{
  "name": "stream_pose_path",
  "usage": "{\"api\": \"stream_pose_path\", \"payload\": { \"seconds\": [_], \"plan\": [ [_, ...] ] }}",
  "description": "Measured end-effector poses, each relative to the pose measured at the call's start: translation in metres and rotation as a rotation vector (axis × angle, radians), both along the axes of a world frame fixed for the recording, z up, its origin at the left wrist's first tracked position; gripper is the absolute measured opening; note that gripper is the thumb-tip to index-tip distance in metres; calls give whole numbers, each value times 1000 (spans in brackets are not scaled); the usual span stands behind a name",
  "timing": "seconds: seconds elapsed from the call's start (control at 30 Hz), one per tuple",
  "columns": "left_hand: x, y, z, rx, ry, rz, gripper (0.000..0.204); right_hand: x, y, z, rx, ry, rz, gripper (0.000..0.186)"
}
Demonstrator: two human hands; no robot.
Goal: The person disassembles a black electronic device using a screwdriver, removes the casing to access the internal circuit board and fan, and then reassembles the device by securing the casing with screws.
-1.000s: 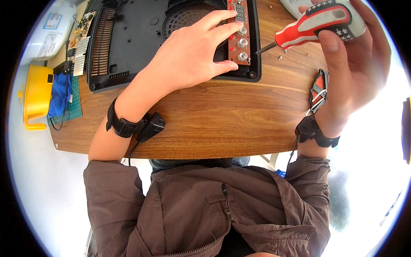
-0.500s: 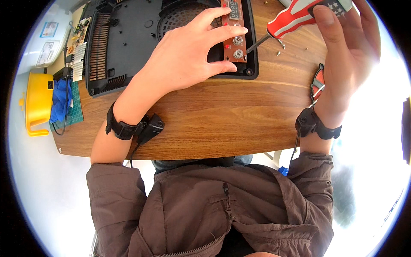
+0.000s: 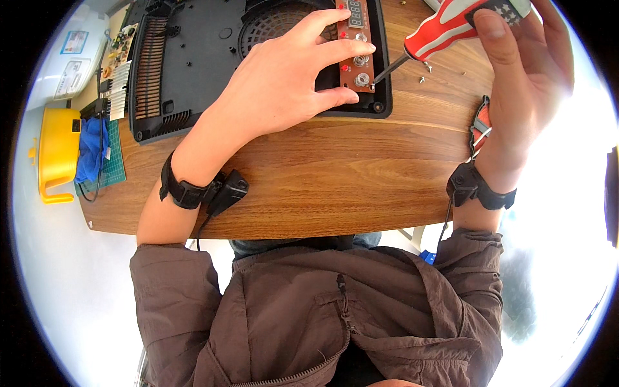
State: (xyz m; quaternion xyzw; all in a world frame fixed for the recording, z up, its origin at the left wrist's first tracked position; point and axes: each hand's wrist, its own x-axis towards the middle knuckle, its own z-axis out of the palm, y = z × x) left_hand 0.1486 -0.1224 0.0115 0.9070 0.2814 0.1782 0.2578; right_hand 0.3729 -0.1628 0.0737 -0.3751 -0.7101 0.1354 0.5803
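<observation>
Spread fingers of my left hand (image 3: 271, 87) rest over a narrow brown circuit board (image 3: 348, 80), the thumb by its near end and the other fingertips farther up. The board carries a digit display, red parts and clear round pieces. It lies along the right side of a black plastic housing (image 3: 200, 77). My right hand (image 3: 522, 84) is closed around the handle of a red and white screwdriver (image 3: 435, 35) with a star-patterned end. Its shaft slants down left, and the tip meets the board's near right corner, where a small screw seems to sit.
Loose screws (image 3: 423, 79) lie on the wooden table (image 3: 309, 168) right of the housing. A red and grey tool (image 3: 480, 126), partly hidden, is beside my right wrist. At the left are a yellow container (image 3: 58, 151), a blue cloth (image 3: 91, 151) and a green mat (image 3: 116, 158).
Very little differs. The view has shifted slightly; both hands, the board and the screwdriver keep nearly the same places relative to one another.
</observation>
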Motion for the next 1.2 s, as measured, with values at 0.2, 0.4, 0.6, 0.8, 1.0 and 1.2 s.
{"api": "stream_pose_path", "payload": {
  "seconds": [0.2,0.4,0.6,0.8,1.0,1.2],
  "plan": [
    [-1,0,-4,11,-18,-6,54,-1,-2,4,-2,0,36,62],
    [-1,0,-2,4,-12,1,54,4,4,0,84,-127,7,63],
    [0,0,-3,26,-27,-7,54,15,8,-10,192,-174,-42,65],
    [-1,-4,-18,68,-60,70,58,0,-6,13,93,-210,-243,66],
    [0,-5,-29,156,-198,135,64,29,0,8,163,-169,-241,59],
    [-3,6,-13,309,-293,95,51,53,4,4,-11,194,-107,49]
  ]
}}
